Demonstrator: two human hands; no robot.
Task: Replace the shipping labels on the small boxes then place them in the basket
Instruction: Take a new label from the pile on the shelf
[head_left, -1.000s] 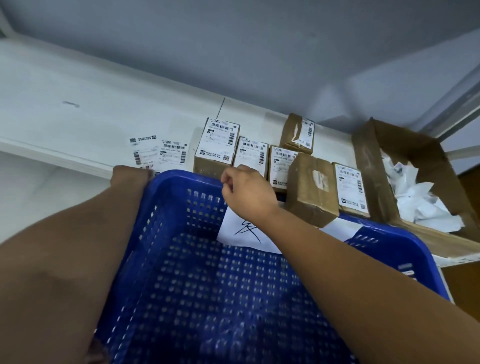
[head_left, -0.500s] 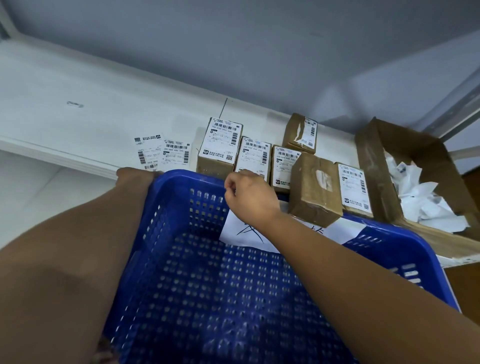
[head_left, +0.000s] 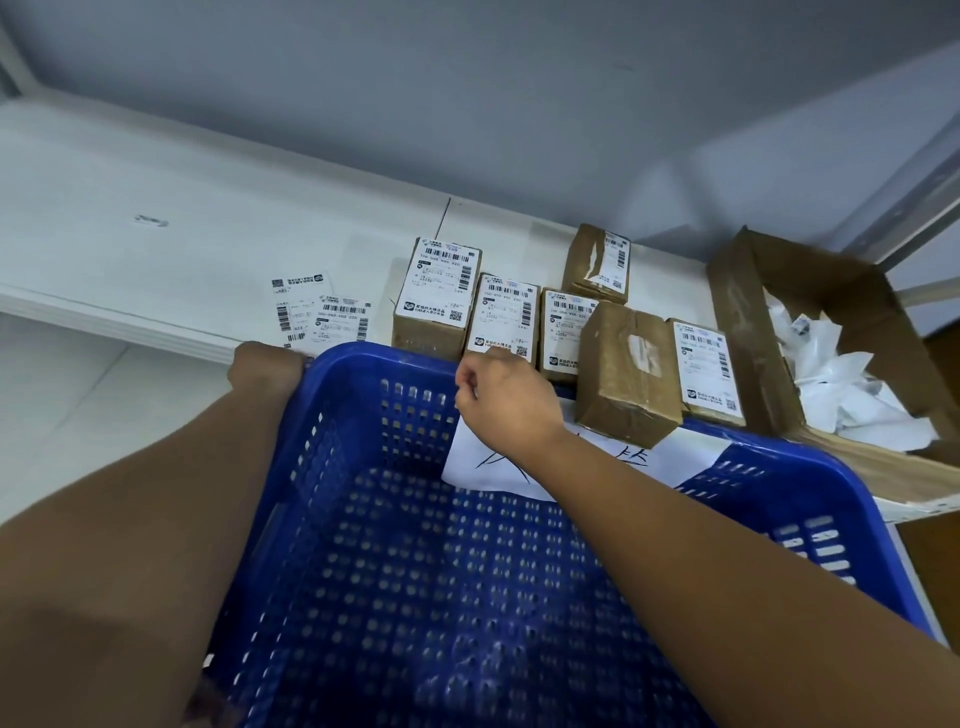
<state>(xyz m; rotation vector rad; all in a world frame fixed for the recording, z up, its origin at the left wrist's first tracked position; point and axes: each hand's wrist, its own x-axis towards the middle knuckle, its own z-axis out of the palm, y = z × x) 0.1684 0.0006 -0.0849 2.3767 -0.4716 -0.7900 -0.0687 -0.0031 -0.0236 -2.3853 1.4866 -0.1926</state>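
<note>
- Small boxes, six brown cardboard ones, stand on the white shelf just beyond the far rim of the basket, all outside it.
- Four carry full white shipping labels. Three of these sit side by side at the left of the group, and the fourth is at the right end.
- Between those, an unlabelled box shows tape residue, and its near corner overhangs the basket rim.
- Behind the row, a box with a torn label stands near the wall.
- Left hand clasps the basket's far-left corner. Its fingers go over the rim and out of sight.
- Right hand is curled tight on the far rim, right in front of the second labelled box.
- Basket is blue perforated plastic, and its far edge lies over the shelf's front edge, almost touching the boxes.
- A white paper sheet with dark handwriting leans on the inner far wall, partly under the right wrist.
- Two loose labels lie flat on the shelf, just left of the boxes and beside the left hand.
- Past the labels, the white shelf surface stretches well to the left, its front edge running diagonally.
- At the right, an open carton holding crumpled white paper stands close beside the last box.
</note>
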